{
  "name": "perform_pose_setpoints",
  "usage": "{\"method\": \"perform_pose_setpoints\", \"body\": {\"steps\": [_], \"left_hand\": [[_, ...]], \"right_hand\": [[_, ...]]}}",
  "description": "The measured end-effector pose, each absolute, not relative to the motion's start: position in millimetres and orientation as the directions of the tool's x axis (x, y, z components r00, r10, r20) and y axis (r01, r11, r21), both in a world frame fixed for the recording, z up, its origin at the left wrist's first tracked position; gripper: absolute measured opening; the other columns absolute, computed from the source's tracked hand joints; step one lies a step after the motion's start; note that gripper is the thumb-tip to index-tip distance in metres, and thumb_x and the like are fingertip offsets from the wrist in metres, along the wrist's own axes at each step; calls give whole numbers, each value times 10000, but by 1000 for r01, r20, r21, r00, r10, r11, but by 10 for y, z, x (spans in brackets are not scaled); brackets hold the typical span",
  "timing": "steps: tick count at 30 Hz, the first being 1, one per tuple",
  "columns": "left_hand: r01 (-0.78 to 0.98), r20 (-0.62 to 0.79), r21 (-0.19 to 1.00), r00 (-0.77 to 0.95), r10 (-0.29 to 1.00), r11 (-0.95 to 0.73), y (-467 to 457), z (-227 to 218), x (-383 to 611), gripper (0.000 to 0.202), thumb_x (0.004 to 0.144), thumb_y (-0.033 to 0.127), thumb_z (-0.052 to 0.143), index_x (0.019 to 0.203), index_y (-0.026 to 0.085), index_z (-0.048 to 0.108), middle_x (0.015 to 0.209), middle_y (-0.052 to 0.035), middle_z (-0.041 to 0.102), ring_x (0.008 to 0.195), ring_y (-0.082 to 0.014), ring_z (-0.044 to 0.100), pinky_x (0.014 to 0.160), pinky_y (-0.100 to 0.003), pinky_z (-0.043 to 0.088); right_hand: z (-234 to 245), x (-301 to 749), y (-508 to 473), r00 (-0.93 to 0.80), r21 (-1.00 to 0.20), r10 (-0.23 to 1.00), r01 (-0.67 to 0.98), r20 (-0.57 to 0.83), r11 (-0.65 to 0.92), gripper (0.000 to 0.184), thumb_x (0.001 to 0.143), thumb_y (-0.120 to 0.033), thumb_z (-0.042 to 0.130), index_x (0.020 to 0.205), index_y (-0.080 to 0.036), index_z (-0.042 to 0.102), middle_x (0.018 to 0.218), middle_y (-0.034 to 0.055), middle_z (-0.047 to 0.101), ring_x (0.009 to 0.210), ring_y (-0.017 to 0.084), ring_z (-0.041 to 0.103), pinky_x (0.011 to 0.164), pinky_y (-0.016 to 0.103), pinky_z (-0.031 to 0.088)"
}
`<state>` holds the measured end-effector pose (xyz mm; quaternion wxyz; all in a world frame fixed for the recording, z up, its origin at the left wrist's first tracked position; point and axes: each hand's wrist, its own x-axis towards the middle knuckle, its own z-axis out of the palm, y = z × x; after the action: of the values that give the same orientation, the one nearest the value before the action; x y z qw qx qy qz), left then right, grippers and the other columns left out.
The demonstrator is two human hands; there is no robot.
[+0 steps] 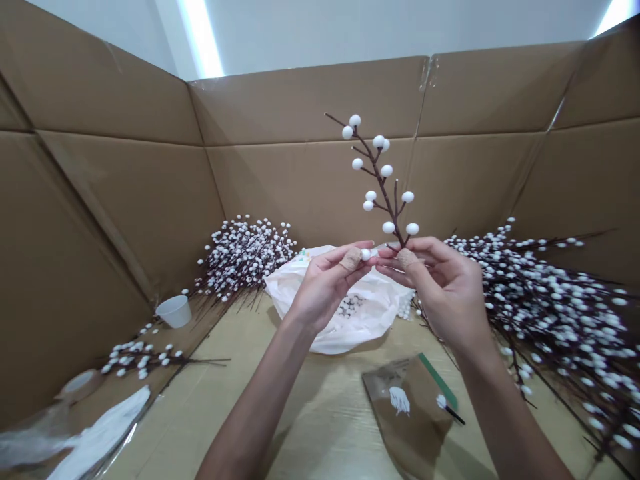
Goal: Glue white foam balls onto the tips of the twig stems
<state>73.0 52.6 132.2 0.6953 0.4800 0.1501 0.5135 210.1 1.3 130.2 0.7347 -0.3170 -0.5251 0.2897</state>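
Two hands pinching: left hand (325, 287) on white foam berry (366, 254); right hand (440, 293) on berry sprig (383, 187), stem base hidden behind thumb; open room before cardboard wall (280, 193).

Heaps of white-berried branches (560, 313) are lying against the cardboard walls (310, 193), a white cup (175, 311) is tipping sideways nearby, and a small brush (449, 410) is resting on a brown packet (405, 420) near a white plastic bag (345, 327).

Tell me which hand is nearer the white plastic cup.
Left. The left hand is right of the white plastic cup; the right hand is farther right.
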Motion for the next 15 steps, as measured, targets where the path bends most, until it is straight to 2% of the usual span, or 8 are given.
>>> {"method": "perform_pose_setpoints", "body": {"steps": [6,15], "left_hand": [[-594,246,802,428,870,66,538,1304,729,158,764,146,715,920,119,715,838,-55,719,772,-118,678,838,-249,509],[-601,231,794,436,870,90,521,1316,693,117,746,143,733,855,102,719,875,-61,720,779,-116,671,780,-218,522]], "right_hand": [[1293,2117,-30,247,-796,766,42,594,604,82,835,-241,649,841,-160,662,859,54,728,795,156,716,791,280,610],[1294,2118,-56,210,-804,787,-8,580,595,129,837,-295,647,811,-170,627,770,34,699,737,155,708,738,278,614]]}}
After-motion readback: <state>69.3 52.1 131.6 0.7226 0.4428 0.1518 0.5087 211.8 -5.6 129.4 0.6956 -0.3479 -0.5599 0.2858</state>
